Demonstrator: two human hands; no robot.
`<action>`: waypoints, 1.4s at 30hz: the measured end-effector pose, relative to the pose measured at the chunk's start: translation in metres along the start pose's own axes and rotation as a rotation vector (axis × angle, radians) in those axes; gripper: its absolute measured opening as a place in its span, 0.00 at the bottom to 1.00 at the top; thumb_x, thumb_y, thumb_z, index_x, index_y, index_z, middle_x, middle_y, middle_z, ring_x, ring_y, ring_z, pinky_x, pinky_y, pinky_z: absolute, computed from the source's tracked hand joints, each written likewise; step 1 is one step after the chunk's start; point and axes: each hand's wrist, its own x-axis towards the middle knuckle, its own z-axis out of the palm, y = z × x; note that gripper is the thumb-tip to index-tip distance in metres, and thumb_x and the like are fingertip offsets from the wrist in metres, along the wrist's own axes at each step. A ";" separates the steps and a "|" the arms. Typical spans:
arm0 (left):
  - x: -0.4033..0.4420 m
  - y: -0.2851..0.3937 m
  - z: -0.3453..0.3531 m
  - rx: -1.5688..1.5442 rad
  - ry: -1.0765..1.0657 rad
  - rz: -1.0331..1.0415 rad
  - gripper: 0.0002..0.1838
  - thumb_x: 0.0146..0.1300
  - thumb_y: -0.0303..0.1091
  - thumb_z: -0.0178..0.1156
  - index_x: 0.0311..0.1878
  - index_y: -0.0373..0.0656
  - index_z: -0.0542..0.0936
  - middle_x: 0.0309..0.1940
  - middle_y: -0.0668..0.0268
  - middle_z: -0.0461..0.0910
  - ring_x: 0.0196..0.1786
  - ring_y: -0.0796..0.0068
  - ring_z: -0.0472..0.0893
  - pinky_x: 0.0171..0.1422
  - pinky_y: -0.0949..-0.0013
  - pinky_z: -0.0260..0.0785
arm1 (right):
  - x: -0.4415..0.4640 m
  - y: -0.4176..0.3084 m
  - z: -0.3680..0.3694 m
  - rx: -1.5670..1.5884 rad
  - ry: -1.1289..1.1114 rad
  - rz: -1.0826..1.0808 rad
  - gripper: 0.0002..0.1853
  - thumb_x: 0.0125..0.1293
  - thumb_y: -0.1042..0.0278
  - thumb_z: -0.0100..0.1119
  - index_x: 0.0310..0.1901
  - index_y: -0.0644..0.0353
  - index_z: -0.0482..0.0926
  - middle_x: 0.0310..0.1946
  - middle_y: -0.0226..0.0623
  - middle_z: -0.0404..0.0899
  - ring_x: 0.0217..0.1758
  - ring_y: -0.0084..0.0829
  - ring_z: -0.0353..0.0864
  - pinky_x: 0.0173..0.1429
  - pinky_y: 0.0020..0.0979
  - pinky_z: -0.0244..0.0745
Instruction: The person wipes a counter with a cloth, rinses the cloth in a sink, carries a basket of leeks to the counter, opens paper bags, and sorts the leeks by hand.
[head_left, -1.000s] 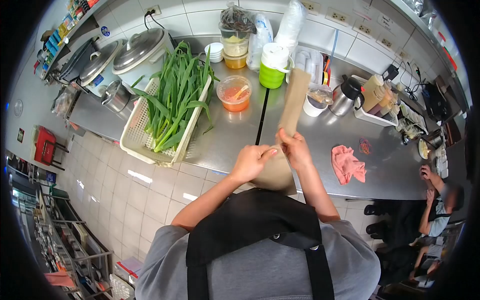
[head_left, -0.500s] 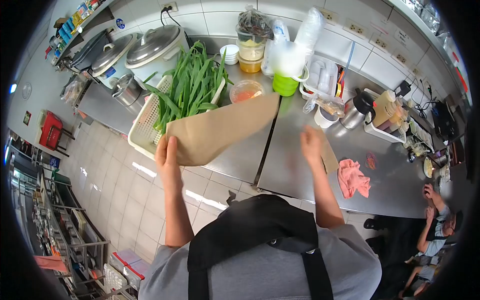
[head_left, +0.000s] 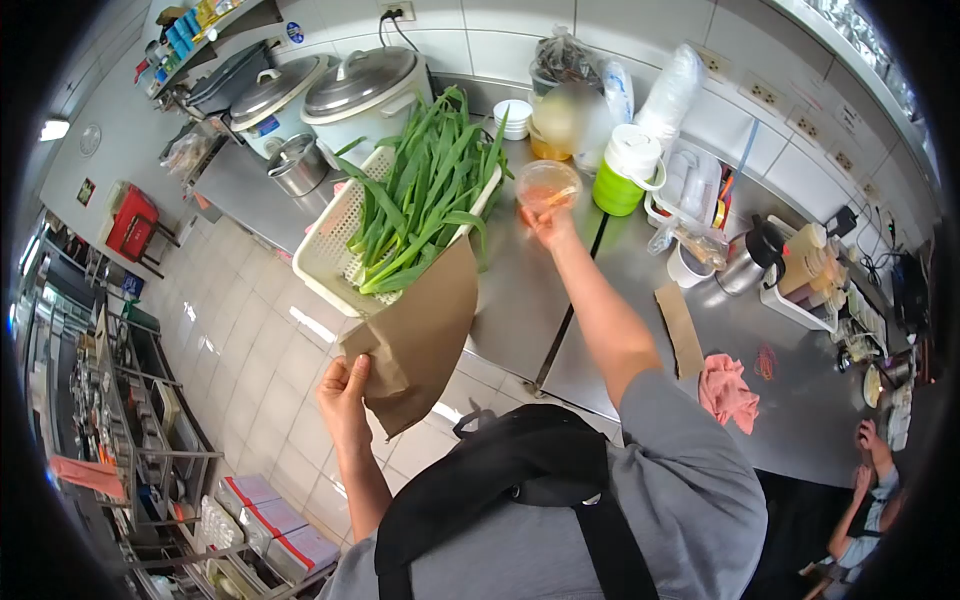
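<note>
My left hand (head_left: 345,400) pinches the lower left edge of a large brown paper sheet (head_left: 425,340), which hangs in front of the basket and past the table's edge. My right hand (head_left: 550,225) reaches forward, its closed fingers at the near side of a clear tub (head_left: 549,187) with orange-red contents. Long green leaves (head_left: 420,190) fill the white basket (head_left: 322,262) on the left. A narrow brown paper strip (head_left: 680,330) lies on the steel table (head_left: 630,290), left of a crumpled pink cloth (head_left: 728,393).
A green jug with a white lid (head_left: 625,175) stands behind the tub. Large lidded pots (head_left: 362,100) are at the back left. On the right are a steel flask (head_left: 747,258) and a basket of bottles (head_left: 800,298). A co-worker's hands (head_left: 872,450) show at far right.
My right hand has left the paper strip and moved forward and left to the tub. My left hand still holds the large paper, now lower and turned more upright. The view has shifted.
</note>
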 end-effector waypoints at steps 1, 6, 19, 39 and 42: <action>-0.003 0.001 0.004 -0.001 0.011 0.004 0.08 0.65 0.34 0.63 0.36 0.39 0.80 0.26 0.72 0.81 0.27 0.89 0.73 0.32 0.81 0.62 | 0.012 -0.004 -0.002 0.003 0.011 -0.052 0.37 0.50 0.91 0.36 0.66 0.57 0.57 0.61 0.50 0.64 0.62 0.51 0.69 0.61 0.48 0.76; 0.001 -0.004 0.026 -0.116 0.084 0.093 0.06 0.64 0.30 0.64 0.35 0.38 0.80 0.24 0.74 0.79 0.26 0.90 0.71 0.32 0.82 0.62 | 0.009 -0.044 0.008 -0.111 -0.015 -0.007 0.24 0.59 0.82 0.41 0.59 0.61 0.63 0.52 0.47 0.72 0.51 0.46 0.76 0.54 0.43 0.79; 0.018 0.003 0.173 0.055 -0.391 0.331 0.13 0.45 0.20 0.60 0.35 0.36 0.70 0.28 0.62 0.74 0.35 0.75 0.73 0.43 0.70 0.69 | -0.329 -0.005 0.023 -1.220 -0.510 -0.610 0.30 0.56 0.69 0.69 0.60 0.59 0.69 0.47 0.34 0.72 0.55 0.26 0.72 0.49 0.30 0.73; 0.010 0.025 0.215 0.237 -0.220 0.917 0.19 0.46 0.14 0.57 0.45 0.35 0.74 0.29 0.57 0.74 0.29 0.60 0.76 0.34 0.66 0.69 | -0.404 -0.083 0.044 -1.985 -0.108 -1.356 0.52 0.48 0.65 0.69 0.73 0.59 0.50 0.73 0.54 0.44 0.76 0.54 0.46 0.75 0.52 0.45; 0.004 0.015 0.213 0.276 -0.251 0.970 0.21 0.48 0.16 0.57 0.49 0.35 0.73 0.37 0.53 0.75 0.38 0.47 0.78 0.39 0.57 0.72 | -0.388 -0.053 0.047 -1.845 -0.099 -1.416 0.57 0.46 0.55 0.72 0.74 0.59 0.46 0.73 0.58 0.43 0.77 0.55 0.43 0.74 0.57 0.42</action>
